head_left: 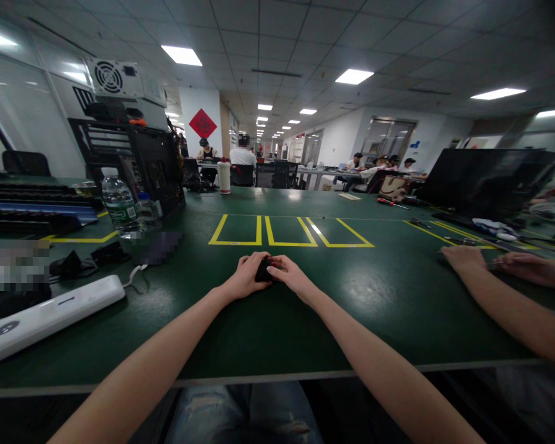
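A small, dark, rounded object is held low over or on the green table, just in front of the yellow tape outlines. Its kind cannot be made out. My left hand is closed around its left side, covering much of it. From the right, my right hand grips it with fingertips and thumb. The two hands nearly meet over the object.
Three yellow tape outlines lie beyond my hands. To the left are a white power strip, a water bottle and an open computer case. At right, a co-worker's hands work near tools and a monitor.
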`<control>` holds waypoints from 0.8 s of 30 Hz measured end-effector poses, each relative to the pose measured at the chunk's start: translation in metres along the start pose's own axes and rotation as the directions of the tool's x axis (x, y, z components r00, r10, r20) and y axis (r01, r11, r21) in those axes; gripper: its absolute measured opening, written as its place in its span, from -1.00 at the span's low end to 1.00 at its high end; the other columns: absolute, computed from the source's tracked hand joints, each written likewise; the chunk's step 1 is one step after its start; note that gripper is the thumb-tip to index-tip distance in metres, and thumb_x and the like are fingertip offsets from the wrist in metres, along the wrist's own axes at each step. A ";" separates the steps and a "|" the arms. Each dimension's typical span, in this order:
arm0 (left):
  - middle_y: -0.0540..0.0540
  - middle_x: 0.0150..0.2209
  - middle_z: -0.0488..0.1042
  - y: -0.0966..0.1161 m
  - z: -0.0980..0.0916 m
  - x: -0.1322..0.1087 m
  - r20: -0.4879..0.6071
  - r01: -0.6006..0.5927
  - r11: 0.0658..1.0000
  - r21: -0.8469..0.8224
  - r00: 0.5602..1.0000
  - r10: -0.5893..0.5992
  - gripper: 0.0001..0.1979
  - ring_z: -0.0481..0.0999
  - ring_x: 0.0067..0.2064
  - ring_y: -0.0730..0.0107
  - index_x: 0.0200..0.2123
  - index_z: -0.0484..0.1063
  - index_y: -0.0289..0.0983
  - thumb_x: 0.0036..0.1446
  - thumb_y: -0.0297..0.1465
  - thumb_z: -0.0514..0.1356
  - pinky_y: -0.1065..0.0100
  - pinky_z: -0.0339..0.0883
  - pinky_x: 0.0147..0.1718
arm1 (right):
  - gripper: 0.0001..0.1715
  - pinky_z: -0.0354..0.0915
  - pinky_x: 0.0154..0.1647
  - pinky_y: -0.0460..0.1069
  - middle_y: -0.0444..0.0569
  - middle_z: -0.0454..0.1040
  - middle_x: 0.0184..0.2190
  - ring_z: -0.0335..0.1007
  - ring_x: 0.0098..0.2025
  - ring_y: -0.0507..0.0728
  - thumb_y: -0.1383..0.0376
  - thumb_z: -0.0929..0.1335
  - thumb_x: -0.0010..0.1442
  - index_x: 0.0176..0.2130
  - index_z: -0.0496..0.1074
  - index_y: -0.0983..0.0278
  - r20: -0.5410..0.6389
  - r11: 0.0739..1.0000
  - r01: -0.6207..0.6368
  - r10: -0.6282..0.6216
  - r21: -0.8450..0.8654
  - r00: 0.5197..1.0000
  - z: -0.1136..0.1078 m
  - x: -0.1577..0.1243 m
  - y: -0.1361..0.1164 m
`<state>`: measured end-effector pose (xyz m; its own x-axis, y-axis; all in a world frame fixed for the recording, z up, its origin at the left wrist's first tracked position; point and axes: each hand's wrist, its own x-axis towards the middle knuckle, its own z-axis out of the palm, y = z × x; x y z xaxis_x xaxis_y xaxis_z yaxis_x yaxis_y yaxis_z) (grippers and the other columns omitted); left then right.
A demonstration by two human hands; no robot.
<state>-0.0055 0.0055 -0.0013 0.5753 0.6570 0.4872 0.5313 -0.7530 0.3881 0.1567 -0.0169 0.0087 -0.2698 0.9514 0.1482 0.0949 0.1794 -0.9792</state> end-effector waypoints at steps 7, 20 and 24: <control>-0.09 -0.07 0.22 0.001 -0.001 -0.001 0.002 -0.012 1.000 0.005 1.000 0.012 -0.42 0.22 -0.02 0.23 -0.02 0.01 -0.17 -0.13 -0.35 0.19 0.14 -0.07 0.00 | -0.68 0.21 -0.13 0.06 -0.06 0.31 -0.21 0.24 -0.14 0.08 0.24 0.33 -0.06 -0.25 0.23 0.25 0.052 0.999 0.045 -0.044 -0.027 0.998 -0.002 -0.001 -0.002; -0.09 -0.08 0.22 0.000 0.000 0.001 -0.003 -0.005 1.000 0.009 1.000 0.005 -0.41 0.22 -0.02 0.23 -0.02 0.02 -0.18 -0.14 -0.34 0.20 0.14 -0.06 -0.01 | -0.64 0.24 -0.20 0.04 -0.04 0.30 -0.23 0.26 -0.21 0.06 0.19 0.32 -0.05 -0.22 0.22 0.26 -0.004 1.000 -0.004 0.004 0.010 1.000 0.001 0.002 0.003; -0.09 -0.08 0.22 -0.001 0.000 0.000 -0.002 -0.014 1.000 0.007 1.000 0.014 -0.41 0.22 -0.03 0.23 -0.02 0.02 -0.18 -0.13 -0.35 0.19 0.14 -0.06 0.00 | -0.64 0.22 -0.17 0.06 -0.03 0.29 -0.19 0.25 -0.17 0.09 0.18 0.32 -0.06 -0.23 0.24 0.26 0.019 1.000 -0.002 0.002 -0.003 1.000 0.000 0.001 0.001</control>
<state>-0.0058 0.0063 -0.0019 0.5814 0.6463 0.4942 0.5272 -0.7619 0.3761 0.1567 -0.0156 0.0078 -0.2882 0.9468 0.1433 0.0983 0.1781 -0.9791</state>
